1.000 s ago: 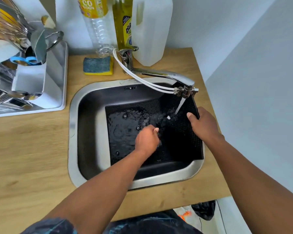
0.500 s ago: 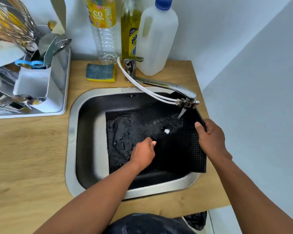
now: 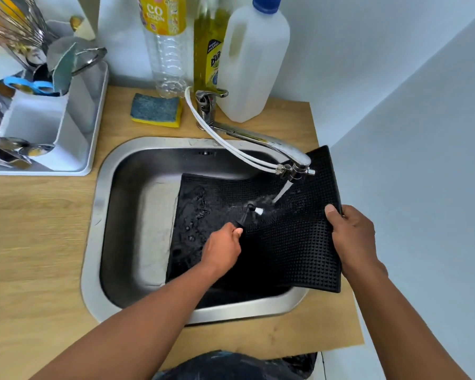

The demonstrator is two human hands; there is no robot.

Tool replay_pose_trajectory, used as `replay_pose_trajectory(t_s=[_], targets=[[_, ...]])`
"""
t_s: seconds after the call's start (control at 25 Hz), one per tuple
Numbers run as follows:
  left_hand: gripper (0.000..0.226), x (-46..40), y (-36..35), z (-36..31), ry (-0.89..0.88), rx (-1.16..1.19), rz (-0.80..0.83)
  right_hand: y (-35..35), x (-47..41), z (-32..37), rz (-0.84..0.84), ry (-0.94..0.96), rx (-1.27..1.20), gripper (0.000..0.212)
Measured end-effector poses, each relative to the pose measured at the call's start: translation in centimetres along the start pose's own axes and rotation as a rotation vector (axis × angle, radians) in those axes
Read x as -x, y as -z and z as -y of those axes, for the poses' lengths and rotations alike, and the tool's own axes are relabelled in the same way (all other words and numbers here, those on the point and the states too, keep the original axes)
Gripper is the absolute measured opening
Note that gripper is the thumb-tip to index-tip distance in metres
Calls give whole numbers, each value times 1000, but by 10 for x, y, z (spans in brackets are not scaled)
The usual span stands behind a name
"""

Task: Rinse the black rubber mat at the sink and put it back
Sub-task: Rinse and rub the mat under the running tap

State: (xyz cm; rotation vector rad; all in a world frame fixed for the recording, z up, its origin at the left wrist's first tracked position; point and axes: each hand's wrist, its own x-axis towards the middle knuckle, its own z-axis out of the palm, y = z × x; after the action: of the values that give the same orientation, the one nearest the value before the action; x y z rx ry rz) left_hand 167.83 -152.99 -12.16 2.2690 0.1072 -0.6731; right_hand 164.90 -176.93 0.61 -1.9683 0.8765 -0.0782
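Observation:
The black rubber mat (image 3: 291,242), studded and wet, lies across the right half of the steel sink (image 3: 93,229), its right side lifted over the sink rim. My right hand (image 3: 351,239) grips that raised right edge. My left hand (image 3: 222,248) is shut on a small black brush (image 3: 246,216) with a white tip, pressed to the mat's middle. Water runs from the faucet (image 3: 299,160) onto the mat beside the brush tip.
Behind the sink stand a clear bottle (image 3: 166,50), a yellow dish soap bottle (image 3: 207,50) and a white jug (image 3: 255,64). A blue-yellow sponge (image 3: 157,111) lies on the wooden counter (image 3: 39,242). A white drying rack (image 3: 47,119) with utensils is at the left. A wall (image 3: 409,187) is close at the right.
The mat's right side has been raised higher over the sink rim by my right hand. My left hand's brush has slid right, toward the water stream.

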Motion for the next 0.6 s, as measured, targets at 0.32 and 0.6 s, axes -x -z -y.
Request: replay_pose_trajectory(t_s=[0.32, 0.6], targets=[[28, 15, -18, -10, -84, 0, -1, 12, -1, -1, 16, 3, 82, 33], [34, 17, -17, -37, -293, 71, -15, 10, -4, 0, 45, 12, 122, 35]])
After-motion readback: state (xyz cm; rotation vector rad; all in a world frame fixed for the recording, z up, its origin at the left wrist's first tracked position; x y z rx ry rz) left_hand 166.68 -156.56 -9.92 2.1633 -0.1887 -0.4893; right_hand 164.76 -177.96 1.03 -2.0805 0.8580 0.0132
